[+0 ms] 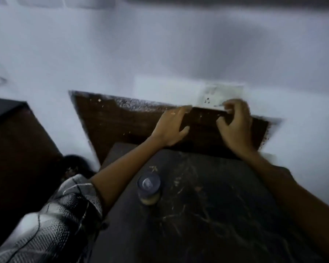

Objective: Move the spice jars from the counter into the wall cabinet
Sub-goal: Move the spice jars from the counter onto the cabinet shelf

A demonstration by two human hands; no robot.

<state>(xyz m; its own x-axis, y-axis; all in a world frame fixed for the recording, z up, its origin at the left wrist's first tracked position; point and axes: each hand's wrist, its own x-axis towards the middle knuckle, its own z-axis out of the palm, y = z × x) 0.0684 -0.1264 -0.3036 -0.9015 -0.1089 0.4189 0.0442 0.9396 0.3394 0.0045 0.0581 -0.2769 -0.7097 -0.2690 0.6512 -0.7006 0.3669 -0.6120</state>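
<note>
Both hands reach past the jar to a dark brown wooden panel (133, 122) at the far side of the tabletop (207, 215), most likely a cabinet door that must be opened before anything can go inside; whether it is the wall cabinet itself cannot be told from this blurred view.

The left hand (172, 128) lies flat against the panel, fingers straight and spread, holding nothing, as if steadying or pushing it. The right hand (234, 124) is further right on the same panel, its fingers (227, 108) curled at the upper edge; they may be hooking that edge to pull, but blur hides whether they truly grip it.

One spice jar (149, 188) stands upright on the tabletop, nearer than both hands and between the forearms, untouched. It is a small round jar, clear-walled, with a bluish cap and a pale band of contents at the bottom. It probably waits there so both hands are free for the door.

The tabletop is dark stone, smooth, with pale veins. The panel's wood is rough, flecked with white at its edges. The wall (160, 54) behind is plain white. A woven grey-and-white sleeve (65, 215) covers the left upper arm.
</note>
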